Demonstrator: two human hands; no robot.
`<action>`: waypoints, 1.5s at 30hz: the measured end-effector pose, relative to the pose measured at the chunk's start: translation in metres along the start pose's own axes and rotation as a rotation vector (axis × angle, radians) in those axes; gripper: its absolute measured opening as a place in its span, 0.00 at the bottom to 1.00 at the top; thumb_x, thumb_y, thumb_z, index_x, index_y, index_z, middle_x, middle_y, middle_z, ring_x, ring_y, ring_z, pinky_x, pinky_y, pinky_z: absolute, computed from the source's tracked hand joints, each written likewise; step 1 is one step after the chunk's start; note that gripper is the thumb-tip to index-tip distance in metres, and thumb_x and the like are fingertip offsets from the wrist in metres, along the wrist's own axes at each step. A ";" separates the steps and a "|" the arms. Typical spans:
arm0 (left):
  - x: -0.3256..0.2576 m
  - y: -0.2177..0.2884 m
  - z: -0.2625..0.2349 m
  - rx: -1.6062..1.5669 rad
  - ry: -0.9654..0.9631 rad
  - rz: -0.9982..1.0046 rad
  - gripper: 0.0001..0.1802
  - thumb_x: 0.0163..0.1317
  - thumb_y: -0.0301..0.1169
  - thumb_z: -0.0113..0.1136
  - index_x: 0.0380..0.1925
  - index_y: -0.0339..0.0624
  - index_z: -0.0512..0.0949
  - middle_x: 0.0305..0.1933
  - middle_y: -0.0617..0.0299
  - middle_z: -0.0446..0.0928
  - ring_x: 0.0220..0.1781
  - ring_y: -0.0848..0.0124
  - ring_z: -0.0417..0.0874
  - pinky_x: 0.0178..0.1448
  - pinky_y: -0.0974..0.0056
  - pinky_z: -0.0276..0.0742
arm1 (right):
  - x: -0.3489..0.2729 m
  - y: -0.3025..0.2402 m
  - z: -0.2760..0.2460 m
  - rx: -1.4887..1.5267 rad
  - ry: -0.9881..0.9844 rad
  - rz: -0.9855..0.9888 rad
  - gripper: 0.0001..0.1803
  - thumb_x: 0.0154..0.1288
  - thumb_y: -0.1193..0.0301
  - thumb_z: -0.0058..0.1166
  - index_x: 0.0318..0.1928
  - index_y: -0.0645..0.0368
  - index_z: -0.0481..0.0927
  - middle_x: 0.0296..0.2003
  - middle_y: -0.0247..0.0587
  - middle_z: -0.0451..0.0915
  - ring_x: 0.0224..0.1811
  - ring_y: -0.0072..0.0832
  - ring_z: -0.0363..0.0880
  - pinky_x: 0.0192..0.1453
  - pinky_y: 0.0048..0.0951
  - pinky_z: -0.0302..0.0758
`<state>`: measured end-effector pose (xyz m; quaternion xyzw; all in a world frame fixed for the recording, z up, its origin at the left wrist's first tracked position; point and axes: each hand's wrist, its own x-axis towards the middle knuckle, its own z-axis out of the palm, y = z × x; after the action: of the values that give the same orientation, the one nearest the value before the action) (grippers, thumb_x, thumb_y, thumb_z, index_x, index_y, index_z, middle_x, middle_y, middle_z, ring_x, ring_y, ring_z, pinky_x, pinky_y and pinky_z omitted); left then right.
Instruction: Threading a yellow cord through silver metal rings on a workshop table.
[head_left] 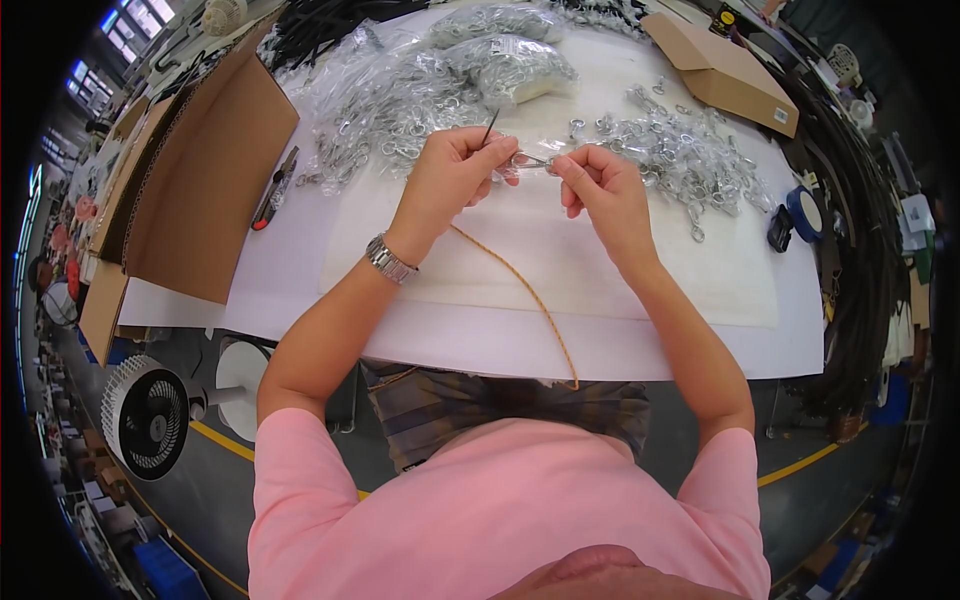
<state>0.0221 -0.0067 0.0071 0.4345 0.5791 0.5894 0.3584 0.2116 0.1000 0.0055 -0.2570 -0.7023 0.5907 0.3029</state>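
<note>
My left hand (458,172), with a metal watch (389,259) at its wrist, is closed over the table. Its fingertips pinch one end of a small silver metal piece (534,160). A thin dark pointed rod (491,124) sticks up from the same fingers; its lower part is hidden. Facing it, my right hand (606,190) pinches the other end of the metal piece between thumb and forefinger. The piece is too small to name. Below the left hand, a yellow-brown braided cord (521,280) runs across the white table (680,345) to its front edge.
Clear bags of silver metal hooks (385,100) are heaped behind my hands; another pile (690,160) lies right. An upright cardboard box (205,180) and a cutter knife (273,190) are left. A small carton (725,75) and blue tape roll (804,214) are right. A fan (150,418) stands lower left.
</note>
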 end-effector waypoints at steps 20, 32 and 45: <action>-0.002 -0.001 0.008 -0.266 -0.385 -0.150 0.16 0.73 0.35 0.63 0.47 0.30 0.83 0.35 0.58 0.84 0.15 0.88 0.61 0.17 0.78 0.51 | 0.011 -0.016 -0.028 0.026 0.025 -0.132 0.16 0.74 0.60 0.62 0.36 0.60 0.84 0.22 0.25 0.74 0.24 0.15 0.70 0.29 0.21 0.66; -0.006 -0.003 0.010 -0.229 -0.297 -0.102 0.12 0.73 0.35 0.64 0.44 0.35 0.82 0.35 0.60 0.86 0.16 0.88 0.61 0.18 0.76 0.50 | 0.002 0.002 0.003 0.340 0.025 0.051 0.19 0.79 0.59 0.53 0.53 0.62 0.86 0.46 0.40 0.88 0.49 0.25 0.85 0.53 0.29 0.82; -0.011 0.003 0.016 -0.150 -0.295 -0.101 0.11 0.71 0.33 0.65 0.45 0.36 0.83 0.30 0.63 0.85 0.16 0.88 0.61 0.18 0.77 0.50 | -0.005 -0.003 0.012 0.625 0.001 0.091 0.21 0.80 0.63 0.48 0.60 0.68 0.78 0.52 0.49 0.87 0.49 0.31 0.87 0.59 0.33 0.80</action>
<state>0.0410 -0.0111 0.0086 0.4587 0.4959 0.5418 0.5001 0.2068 0.0878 0.0062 -0.1829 -0.4743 0.7908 0.3410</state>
